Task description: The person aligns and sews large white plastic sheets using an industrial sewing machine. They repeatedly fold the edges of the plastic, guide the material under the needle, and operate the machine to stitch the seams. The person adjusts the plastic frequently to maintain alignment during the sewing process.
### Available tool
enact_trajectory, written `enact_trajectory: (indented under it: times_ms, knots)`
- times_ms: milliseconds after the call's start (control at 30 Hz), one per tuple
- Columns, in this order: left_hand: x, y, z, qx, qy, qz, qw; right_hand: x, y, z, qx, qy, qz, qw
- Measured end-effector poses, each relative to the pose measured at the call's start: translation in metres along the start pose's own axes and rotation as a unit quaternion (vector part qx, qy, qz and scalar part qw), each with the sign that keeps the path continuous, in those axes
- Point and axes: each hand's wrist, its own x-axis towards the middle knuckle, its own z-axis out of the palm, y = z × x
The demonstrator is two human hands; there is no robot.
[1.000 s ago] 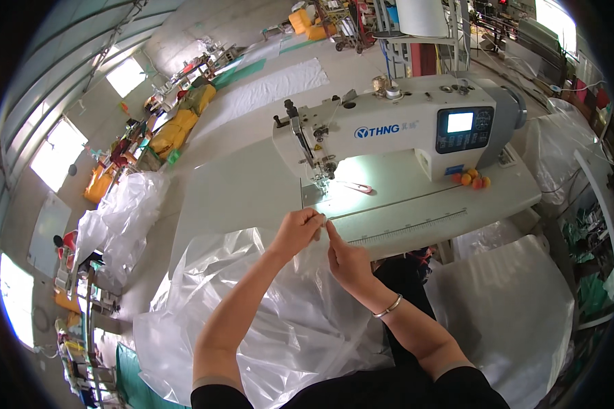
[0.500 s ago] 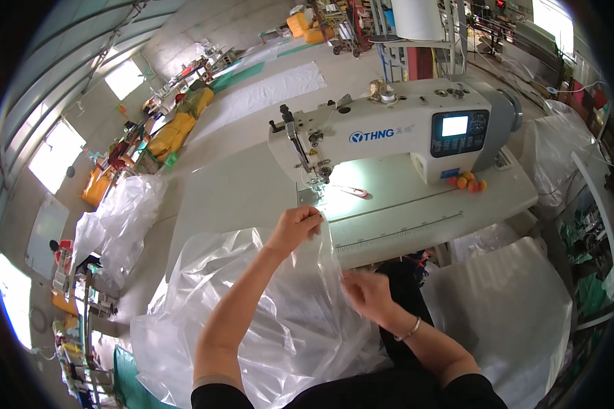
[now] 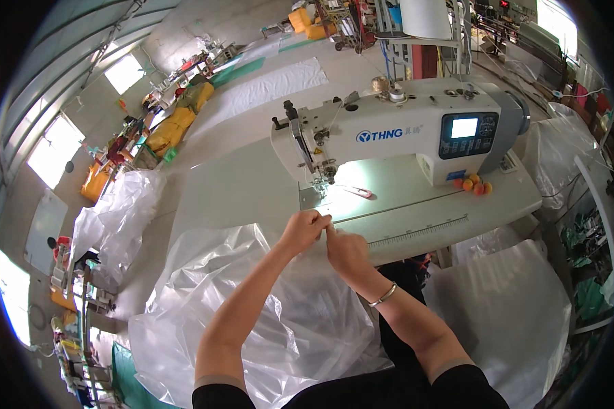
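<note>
A large sheet of clear plastic film [image 3: 252,320] drapes from the sewing table's front edge over my lap. My left hand [image 3: 303,232] pinches its upper edge just in front of the sewing machine [image 3: 389,133]. Right beside it, my right hand [image 3: 348,253], with a bracelet at the wrist, is closed at the same edge; its fingertips meet those of my left. The machine's lit needle area [image 3: 319,189] lies a little beyond both hands, and the film's edge is apart from it. Small red-handled thread snips [image 3: 356,192] rest under the light.
The pale sewing table [image 3: 218,184] carries a printed ruler [image 3: 419,230] near its front edge. Small orange and red balls [image 3: 473,184] sit by the machine's base. More plastic sheeting [image 3: 505,313] hangs at right, and another crumpled heap [image 3: 116,218] stands left. A white thread cone [image 3: 425,19] is behind.
My right hand has come up and left from lower along the film's edge to meet my left hand. My left hand has shifted slightly down. The view has turned a little.
</note>
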Motion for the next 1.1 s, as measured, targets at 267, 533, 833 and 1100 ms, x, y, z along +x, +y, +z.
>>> enact_trajectory:
  times_ms: [267, 533, 833, 1100]
  knots:
    - [0.021, -0.019, 0.013, 0.249, 0.107, 0.160, 0.949, -0.024, -0.007, -0.023, 0.022, -0.038, 0.010, 0.999]
    - [0.023, -0.014, 0.024, 0.359, 0.166, 0.273, 0.877, -0.027, -0.008, -0.023, 0.008, -0.101, -0.027, 0.995]
    - [-0.036, -0.013, 0.042, 0.281, 0.113, 0.183, 0.935, 0.037, 0.050, -0.035, 0.063, 0.004, -0.112, 0.992]
    - [-0.012, -0.027, 0.019, 0.274, 0.059, 0.166, 0.946, 0.076, 0.062, 0.000, 0.035, -0.025, -0.165, 0.985]
